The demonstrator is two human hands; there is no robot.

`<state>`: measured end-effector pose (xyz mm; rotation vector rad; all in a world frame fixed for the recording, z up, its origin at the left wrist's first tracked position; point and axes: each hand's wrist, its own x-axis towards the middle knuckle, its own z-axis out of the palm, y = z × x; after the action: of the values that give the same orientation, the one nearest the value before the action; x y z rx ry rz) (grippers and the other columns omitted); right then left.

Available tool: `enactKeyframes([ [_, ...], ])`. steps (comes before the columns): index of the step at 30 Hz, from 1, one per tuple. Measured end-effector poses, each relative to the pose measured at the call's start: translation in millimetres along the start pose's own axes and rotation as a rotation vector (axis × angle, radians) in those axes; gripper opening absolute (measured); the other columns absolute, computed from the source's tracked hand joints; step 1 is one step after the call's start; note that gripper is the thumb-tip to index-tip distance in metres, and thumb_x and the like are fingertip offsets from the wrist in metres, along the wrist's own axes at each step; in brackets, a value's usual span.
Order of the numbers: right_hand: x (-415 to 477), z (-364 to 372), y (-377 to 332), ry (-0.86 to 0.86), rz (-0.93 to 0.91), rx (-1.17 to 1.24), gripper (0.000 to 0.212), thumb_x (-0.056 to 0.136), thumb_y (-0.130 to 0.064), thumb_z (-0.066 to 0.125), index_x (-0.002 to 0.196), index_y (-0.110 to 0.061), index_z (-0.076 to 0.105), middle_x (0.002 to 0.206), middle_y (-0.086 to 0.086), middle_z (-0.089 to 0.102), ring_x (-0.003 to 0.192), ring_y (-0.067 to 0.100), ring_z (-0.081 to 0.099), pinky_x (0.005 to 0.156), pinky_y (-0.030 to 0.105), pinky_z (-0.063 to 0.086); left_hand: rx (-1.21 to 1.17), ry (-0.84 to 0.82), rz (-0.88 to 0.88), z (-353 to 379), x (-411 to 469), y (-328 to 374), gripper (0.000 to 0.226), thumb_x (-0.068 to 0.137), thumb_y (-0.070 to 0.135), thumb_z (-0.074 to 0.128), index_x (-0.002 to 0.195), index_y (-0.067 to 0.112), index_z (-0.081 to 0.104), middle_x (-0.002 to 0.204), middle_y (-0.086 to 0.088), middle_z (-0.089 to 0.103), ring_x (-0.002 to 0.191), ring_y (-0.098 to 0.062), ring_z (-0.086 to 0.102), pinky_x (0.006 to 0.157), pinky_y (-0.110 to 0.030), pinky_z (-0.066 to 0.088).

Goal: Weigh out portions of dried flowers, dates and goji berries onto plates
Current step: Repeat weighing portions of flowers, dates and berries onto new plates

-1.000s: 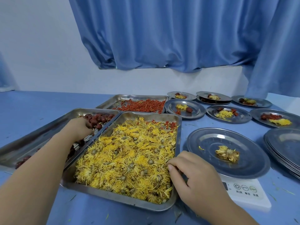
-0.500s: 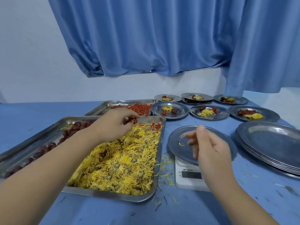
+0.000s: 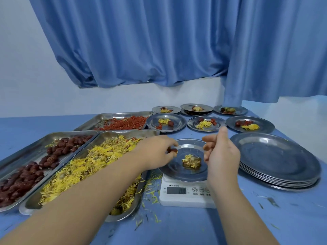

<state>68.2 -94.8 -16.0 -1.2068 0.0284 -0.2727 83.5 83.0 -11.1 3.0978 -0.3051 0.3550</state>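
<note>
A steel plate (image 3: 185,174) sits on a white digital scale (image 3: 184,193) with one dried yellow flower (image 3: 191,161) on it. My left hand (image 3: 155,151) hovers over the plate's left rim and pinches a dark red date (image 3: 173,150). My right hand (image 3: 219,152) is raised over the plate's right side, fingers loosely curled with nothing visible in them. Three steel trays lie to the left: dried yellow flowers (image 3: 85,167), dates (image 3: 31,172) and red goji berries (image 3: 123,123).
A stack of empty steel plates (image 3: 276,160) stands right of the scale. Several filled plates (image 3: 206,123) line the back of the blue table. Loose yellow petals (image 3: 150,191) lie scattered by the scale. A blue curtain (image 3: 159,41) hangs behind.
My left hand has carried a date from the date tray across the flower tray to the plate on the scale. My right hand left the flower tray and rose beside the plate.
</note>
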Motion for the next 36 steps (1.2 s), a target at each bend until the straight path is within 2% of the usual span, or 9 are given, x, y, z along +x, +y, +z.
enactKeyframes([
  [6, 3, 3, 4, -0.02, 0.057, 0.029, 0.055, 0.094, -0.055, 0.04, 0.059, -0.02, 0.065, 0.05, -0.007, 0.053, 0.042, 0.008, 0.044, 0.041, 0.022, 0.036, -0.036, 0.076, 0.01, -10, 4, -6, 0.031, 0.095, 0.048, 0.048, 0.12, 0.033, 0.058, 0.108, 0.012, 0.058, 0.093, -0.008, 0.053, 0.077, -0.029, 0.047],
  [11, 3, 9, 14, -0.059, 0.168, 0.055, 0.045, 0.094, -0.041, 0.048, 0.057, -0.022, 0.066, 0.05, -0.007, 0.051, 0.04, 0.008, 0.04, 0.04, 0.022, 0.033, 0.044, 0.068, -0.05, -25, -6, -39, 0.027, 0.095, 0.035, 0.049, 0.119, 0.032, 0.058, 0.115, 0.01, 0.057, 0.101, -0.013, 0.056, 0.082, -0.032, 0.049],
  [13, 14, 14, 10, -0.078, 0.22, 0.063, 0.035, 0.094, -0.034, 0.05, 0.067, -0.02, 0.066, 0.05, -0.006, 0.051, 0.039, 0.007, 0.038, 0.038, 0.022, 0.03, 0.082, 0.074, -0.103, -38, -1, -65, 0.026, 0.094, 0.035, 0.046, 0.117, 0.034, 0.059, 0.114, 0.011, 0.059, 0.098, -0.012, 0.057, 0.08, -0.034, 0.051],
  [16, 46, 27, -9, -0.236, 0.172, -0.059, 0.019, 0.091, -0.024, 0.053, 0.078, -0.017, 0.064, 0.052, -0.005, 0.053, 0.041, 0.008, 0.042, 0.038, 0.021, 0.032, 0.098, 0.102, -0.235, -49, 13, -113, 0.025, 0.092, 0.031, 0.047, 0.113, 0.031, 0.061, 0.11, 0.007, 0.061, 0.088, -0.011, 0.058, 0.076, -0.035, 0.053],
  [22, 95, 54, -40, -0.602, -0.004, -0.416, 0.021, 0.091, -0.027, 0.057, 0.08, -0.015, 0.069, 0.059, -0.002, 0.063, 0.049, 0.012, 0.053, 0.045, 0.024, 0.041, -0.098, 0.066, -0.478, -30, 42, -199, 0.025, 0.092, 0.022, 0.053, 0.114, 0.025, 0.064, 0.112, 0.001, 0.064, 0.082, -0.008, 0.061, 0.061, -0.019, 0.043],
  [26, 109, 63, -32, -0.7, -0.098, -0.631, 0.021, 0.089, -0.033, 0.057, 0.078, -0.021, 0.07, 0.066, -0.006, 0.069, 0.055, 0.009, 0.059, 0.054, 0.027, 0.049, -0.302, 0.065, -0.542, 0, 64, -207, 0.024, 0.094, 0.018, 0.054, 0.115, 0.021, 0.065, 0.113, -0.003, 0.064, 0.091, -0.026, 0.065, 0.075, -0.045, 0.059],
  [31, 124, 58, -16, -0.709, -0.164, -0.727, 0.023, 0.087, -0.038, 0.057, 0.076, -0.023, 0.069, 0.071, -0.007, 0.071, 0.056, 0.008, 0.061, 0.057, 0.028, 0.052, -0.327, -0.081, -0.431, 15, 102, -199, 0.038, 0.091, 0.034, 0.063, 0.127, 0.02, 0.06, 0.128, 0.001, 0.06, 0.115, -0.018, 0.054, 0.101, -0.037, 0.042],
  [34, 133, 53, -14, -0.678, -0.184, -0.723, 0.02, 0.087, -0.037, 0.056, 0.075, -0.027, 0.069, 0.071, -0.008, 0.071, 0.054, 0.006, 0.061, 0.055, 0.025, 0.05, -0.284, -0.2, -0.419, 18, 115, -199, 0.038, 0.091, 0.029, 0.066, 0.127, 0.02, 0.06, 0.127, 0.001, 0.06, 0.115, -0.017, 0.054, 0.102, -0.034, 0.039],
  [36, 135, 51, -13, -0.671, -0.196, -0.7, 0.018, 0.085, -0.038, 0.056, 0.076, -0.029, 0.069, 0.07, -0.008, 0.071, 0.053, 0.005, 0.061, 0.053, 0.022, 0.049, -0.292, -0.262, -0.423, 20, 121, -205, 0.027, 0.09, 0.023, 0.067, 0.117, 0.024, 0.065, 0.12, 0.002, 0.064, 0.109, -0.016, 0.057, 0.101, -0.035, 0.039],
])
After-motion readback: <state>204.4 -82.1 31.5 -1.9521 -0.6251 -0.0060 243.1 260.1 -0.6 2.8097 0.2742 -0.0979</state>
